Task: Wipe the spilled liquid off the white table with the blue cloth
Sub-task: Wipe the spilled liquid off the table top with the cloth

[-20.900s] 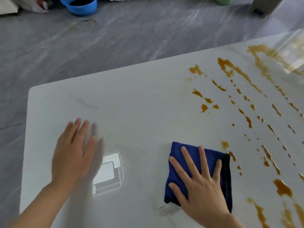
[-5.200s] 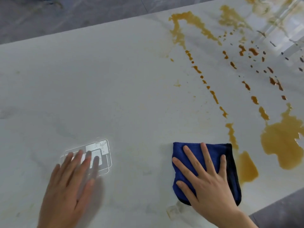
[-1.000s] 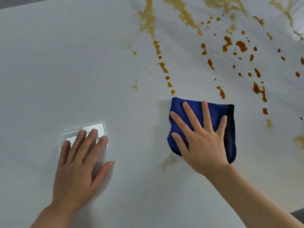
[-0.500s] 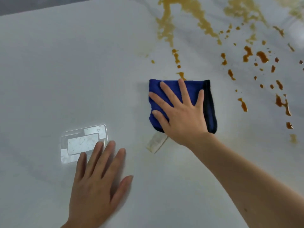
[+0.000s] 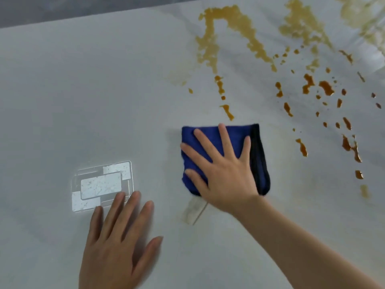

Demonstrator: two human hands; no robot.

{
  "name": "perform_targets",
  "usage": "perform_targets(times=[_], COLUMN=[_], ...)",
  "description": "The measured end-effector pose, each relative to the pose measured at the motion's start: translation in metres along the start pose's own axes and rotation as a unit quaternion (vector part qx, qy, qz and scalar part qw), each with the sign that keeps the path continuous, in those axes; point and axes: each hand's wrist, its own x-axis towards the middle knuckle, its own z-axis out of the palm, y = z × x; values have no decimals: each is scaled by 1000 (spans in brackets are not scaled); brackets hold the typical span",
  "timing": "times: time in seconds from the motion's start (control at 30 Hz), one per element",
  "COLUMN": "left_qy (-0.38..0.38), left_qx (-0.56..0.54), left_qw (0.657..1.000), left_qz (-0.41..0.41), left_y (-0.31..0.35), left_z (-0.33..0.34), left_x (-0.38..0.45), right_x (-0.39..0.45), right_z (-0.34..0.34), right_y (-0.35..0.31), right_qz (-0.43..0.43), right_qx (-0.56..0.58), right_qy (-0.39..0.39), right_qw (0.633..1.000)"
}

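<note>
Left hand: the left hand point(image 5: 119, 243) lay flat on the white surface point(image 5: 62, 90), fingers straight and slightly spread, holding nothing; its fingertips reached the near edge of a bright rectangular light patch point(image 5: 102, 185).
Left part of surface: no brown liquid showed here, so this side looked done or never soiled.
Blue cloth: the folded blue cloth point(image 5: 208, 140) sat near the middle of the surface, its dark hem point(image 5: 259, 159) on the right side and a pale label tag point(image 5: 194, 211) sticking out at its near edge.
Right hand: the right hand point(image 5: 225, 172) pressed flat on the cloth, fingers straight and fanned, not curled round it.
Nearest spill: a short brown streak point(image 5: 228, 111) lay just beyond the cloth's far edge, apart from it.
Far spill: a long smeared trail point(image 5: 218, 34) ran across the far middle of the surface.
Right spill: many brown drops point(image 5: 325, 88) and streaks were scattered on the right, some near the cloth's right side.
Progress: judged roughly halfway at best; the centre and right still needed wiping.
</note>
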Motion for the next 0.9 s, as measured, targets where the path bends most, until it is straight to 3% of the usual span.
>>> perform_targets(times=[0.17,0.37,0.5,0.67,0.8,0.9], left_qy=[3,-20,-9,0,-2,-10], left_qx=[14,-2,-2,-4,11,8], left_qw=[1000,999,1000,1000,1000,1000], left_qz=[3,-26,-17,-25,-13,-17], left_y=[0,4,5,8,6,7], left_z=[-2,-3,-3,-3,-5,-5], left_x=[0,-1,1,4,6,7], right_x=[27,-41,-75,-14,34,8], right_z=[-8,-4,1,-6,-17,-20], right_y=[45,89,64,93,159,193], right_qz=[54,161,82,26,130,215], right_qx=[-6,24,13,-5,26,41], right_qy=[9,-2,-28,4,21,6], right_qw=[998,987,996,1000,991,976])
